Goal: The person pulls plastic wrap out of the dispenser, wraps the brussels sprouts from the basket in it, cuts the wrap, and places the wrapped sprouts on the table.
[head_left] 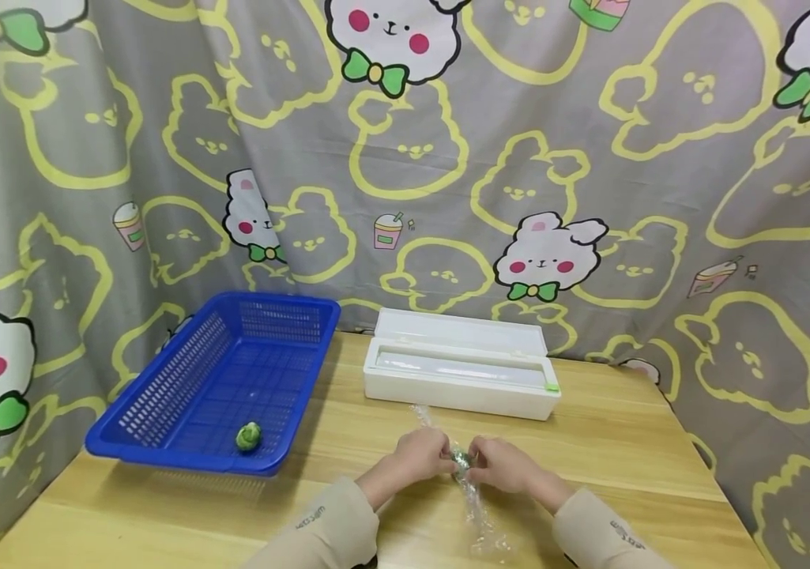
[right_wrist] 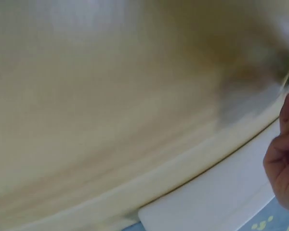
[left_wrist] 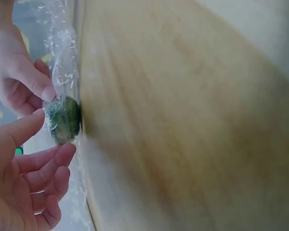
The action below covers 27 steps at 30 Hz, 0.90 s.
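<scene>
Between my two hands is a small green Brussels sprout point(head_left: 460, 461) wrapped in clear cling film point(head_left: 474, 510). The film trails out in a twisted strip, toward the white box on one side and toward me on the other. My left hand point(head_left: 422, 454) pinches the wrapped sprout from the left, thumb and fingertips at its edges in the left wrist view. From the right, my right hand point(head_left: 507, 465) pinches it with thumb and fingers. Only part of the right hand point(right_wrist: 285, 159) shows in the right wrist view, where the sprout is mostly cut off.
A blue plastic basket point(head_left: 280, 442) stands at the left, with another Brussels sprout point(head_left: 248, 436) in its near corner. Behind my hands sits a long white cling film box point(head_left: 457, 399), lid raised, roll inside. A patterned curtain point(head_left: 440, 158) surrounds the wooden table point(head_left: 632, 466).
</scene>
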Tool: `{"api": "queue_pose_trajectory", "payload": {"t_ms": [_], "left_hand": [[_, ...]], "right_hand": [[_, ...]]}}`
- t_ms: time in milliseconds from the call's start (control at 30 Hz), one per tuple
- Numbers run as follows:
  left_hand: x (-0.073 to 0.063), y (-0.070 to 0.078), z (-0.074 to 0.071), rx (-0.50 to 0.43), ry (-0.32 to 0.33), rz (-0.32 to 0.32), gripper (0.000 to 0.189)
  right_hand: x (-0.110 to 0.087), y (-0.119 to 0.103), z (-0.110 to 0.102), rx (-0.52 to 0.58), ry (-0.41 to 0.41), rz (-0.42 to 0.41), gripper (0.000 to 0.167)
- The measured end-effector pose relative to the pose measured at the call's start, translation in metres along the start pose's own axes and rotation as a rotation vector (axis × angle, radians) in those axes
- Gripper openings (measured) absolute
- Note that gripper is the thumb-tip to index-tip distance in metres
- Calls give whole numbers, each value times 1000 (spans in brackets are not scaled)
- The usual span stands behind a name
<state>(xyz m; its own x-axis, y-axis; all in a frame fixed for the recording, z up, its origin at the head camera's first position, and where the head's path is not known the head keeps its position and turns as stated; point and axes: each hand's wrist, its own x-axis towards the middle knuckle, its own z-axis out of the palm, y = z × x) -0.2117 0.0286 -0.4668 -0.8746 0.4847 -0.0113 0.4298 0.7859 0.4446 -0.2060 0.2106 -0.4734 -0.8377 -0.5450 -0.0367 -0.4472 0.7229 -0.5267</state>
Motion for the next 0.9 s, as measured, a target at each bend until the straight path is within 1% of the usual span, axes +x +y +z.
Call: {"api": "queue_pose_trajectory", "payload": {"t_ms": [100, 233, 300, 400, 467, 600, 733, 833, 900], "left_hand": [[-1, -1, 2, 5, 8, 13, 24], [-3, -2, 3, 10, 13, 50, 22], [-6, -2, 2, 19, -1, 74, 22], [-10, 0, -1, 34, -30, 108, 21], [-13, 0, -3, 55, -47, 125, 22], [-18, 0, -6, 79, -55, 165, 25], [-19, -3, -4, 57, -34, 223, 30], [-18, -5, -1, 60, -15, 269, 35], [-17, -7, 0, 77, -6, 296, 37]], "right_hand": [[-5, -5, 8, -29, 50, 23, 23], [-13, -17, 18, -89, 124, 34, 20], [-18, -23, 22, -102, 147, 56, 19], [-26, -31, 27, -94, 156, 89, 20], [-29, -35, 29, -83, 163, 97, 21], [-34, -38, 32, -69, 199, 92, 26], [-34, -36, 33, -74, 236, 64, 32], [-32, -35, 34, -71, 239, 42, 33], [-31, -34, 34, -49, 229, 36, 32]]}}
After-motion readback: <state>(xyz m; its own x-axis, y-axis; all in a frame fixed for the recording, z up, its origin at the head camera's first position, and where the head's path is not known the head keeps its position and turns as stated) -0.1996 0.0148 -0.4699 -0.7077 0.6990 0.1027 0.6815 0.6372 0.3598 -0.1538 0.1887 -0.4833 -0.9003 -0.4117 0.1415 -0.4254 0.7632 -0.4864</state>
